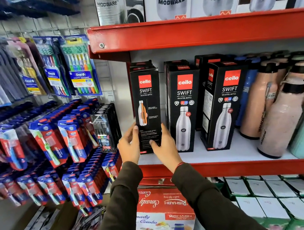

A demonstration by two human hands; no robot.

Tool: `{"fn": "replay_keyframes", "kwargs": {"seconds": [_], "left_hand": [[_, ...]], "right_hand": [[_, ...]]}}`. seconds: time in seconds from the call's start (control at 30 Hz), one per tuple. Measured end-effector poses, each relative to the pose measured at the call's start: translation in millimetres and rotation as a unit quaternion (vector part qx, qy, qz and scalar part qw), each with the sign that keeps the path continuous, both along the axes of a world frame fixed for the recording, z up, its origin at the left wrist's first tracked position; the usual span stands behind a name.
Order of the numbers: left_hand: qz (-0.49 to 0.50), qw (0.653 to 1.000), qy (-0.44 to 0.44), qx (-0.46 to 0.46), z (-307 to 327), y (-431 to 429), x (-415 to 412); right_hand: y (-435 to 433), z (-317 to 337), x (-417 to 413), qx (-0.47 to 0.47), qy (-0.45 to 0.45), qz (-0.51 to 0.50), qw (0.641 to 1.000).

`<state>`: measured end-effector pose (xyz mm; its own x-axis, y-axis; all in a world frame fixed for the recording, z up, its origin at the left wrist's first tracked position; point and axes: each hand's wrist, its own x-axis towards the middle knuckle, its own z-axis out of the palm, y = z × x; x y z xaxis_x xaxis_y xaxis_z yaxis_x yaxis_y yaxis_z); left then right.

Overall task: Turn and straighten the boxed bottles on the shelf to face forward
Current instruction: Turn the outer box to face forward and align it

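Note:
Three black Cello Swift bottle boxes stand in a front row on the white shelf (pixel 216 154). The leftmost box (pixel 146 100) shows a side panel with an orange cutaway bottle picture and stands at the shelf's left end. My left hand (pixel 129 146) grips its lower left edge and my right hand (pixel 164 147) grips its lower right edge. The middle box (pixel 184 108) faces forward. The right box (pixel 222 106) is turned slightly, with its left side panel showing. More black boxes stand behind them.
Loose pink, blue and teal bottles (pixel 277 114) crowd the shelf's right side. A red shelf lip (pixel 195 31) runs overhead with Modware boxes above. Toothbrush packs (pixel 80 69) hang on a grid wall to the left. White boxes (pixel 266 196) and a red combo box (pixel 162 206) lie below.

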<state>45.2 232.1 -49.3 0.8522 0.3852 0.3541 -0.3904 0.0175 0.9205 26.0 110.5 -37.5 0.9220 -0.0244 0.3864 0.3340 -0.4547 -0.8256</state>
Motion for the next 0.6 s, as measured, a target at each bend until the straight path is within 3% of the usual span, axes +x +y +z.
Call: {"fn": "replay_keyframes", "kwargs": {"seconds": [0.13,0.43,0.6], "left_hand": [[0.01,0.998,-0.017,-0.06,3,4,-11],[0.05,0.994,-0.08,-0.054,2,2,-25],[0.109,0.987,-0.09,0.079,0,18,-15]], "right_hand": [[2,2,0,0.012,-0.02,-0.003,1.0],[6,11,1,0.036,-0.049,-0.047,0.997],[2,14,0,0.064,-0.044,-0.02,0.997]]}}
